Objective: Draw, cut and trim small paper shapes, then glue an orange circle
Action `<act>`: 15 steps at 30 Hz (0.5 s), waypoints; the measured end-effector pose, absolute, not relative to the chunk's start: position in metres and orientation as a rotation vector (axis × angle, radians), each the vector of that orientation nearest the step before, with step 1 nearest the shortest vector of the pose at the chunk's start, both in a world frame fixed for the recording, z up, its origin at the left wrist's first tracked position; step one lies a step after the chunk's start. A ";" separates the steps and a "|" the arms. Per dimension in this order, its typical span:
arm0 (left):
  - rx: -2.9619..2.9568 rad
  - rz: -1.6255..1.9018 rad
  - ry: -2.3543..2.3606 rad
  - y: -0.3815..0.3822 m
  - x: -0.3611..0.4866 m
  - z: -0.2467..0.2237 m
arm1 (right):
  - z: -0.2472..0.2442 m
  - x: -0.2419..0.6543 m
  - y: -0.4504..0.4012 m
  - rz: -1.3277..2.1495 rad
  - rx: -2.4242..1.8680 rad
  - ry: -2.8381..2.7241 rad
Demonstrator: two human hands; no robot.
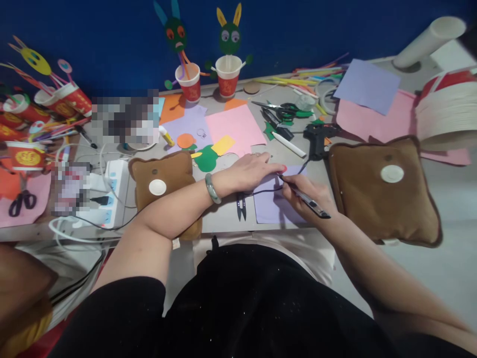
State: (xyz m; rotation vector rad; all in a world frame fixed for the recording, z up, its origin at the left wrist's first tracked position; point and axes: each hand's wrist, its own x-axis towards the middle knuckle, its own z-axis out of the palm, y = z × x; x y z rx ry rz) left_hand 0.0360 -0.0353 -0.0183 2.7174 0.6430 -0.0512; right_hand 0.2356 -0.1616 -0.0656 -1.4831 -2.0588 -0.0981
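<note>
My right hand [309,194] grips a dark pen [311,204], its tip by a small red-pink piece [283,168] above a purple sheet [266,209]. My left hand [251,171], with a bracelet at the wrist, lies flat with its fingers spread, and its index fingertip touches the small piece. A black cable passes between my hands. Small black snips [241,208] lie just below my left hand. Left of it are a green paper shape [206,159] and a yellow paper piece [223,145].
Brown cushions [387,194] flank my arms. A black glue gun [317,140] and scissors [286,110] lie behind my right hand. Decorated cups [228,82] line the back. A power strip [116,191] with cables sits at the left. A person's arm shows lower left.
</note>
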 end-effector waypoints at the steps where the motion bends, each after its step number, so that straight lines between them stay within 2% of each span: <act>1: 2.717 -0.046 0.639 -0.036 0.036 -0.018 | -0.065 0.236 -0.161 -0.086 -1.493 -2.074; 9: 2.717 -0.061 0.623 -0.037 0.034 -0.015 | -0.053 0.231 -0.157 0.007 -1.441 -2.118; 15: 2.695 -0.085 0.646 -0.039 0.034 -0.013 | -0.055 0.235 -0.160 0.057 -1.652 -2.086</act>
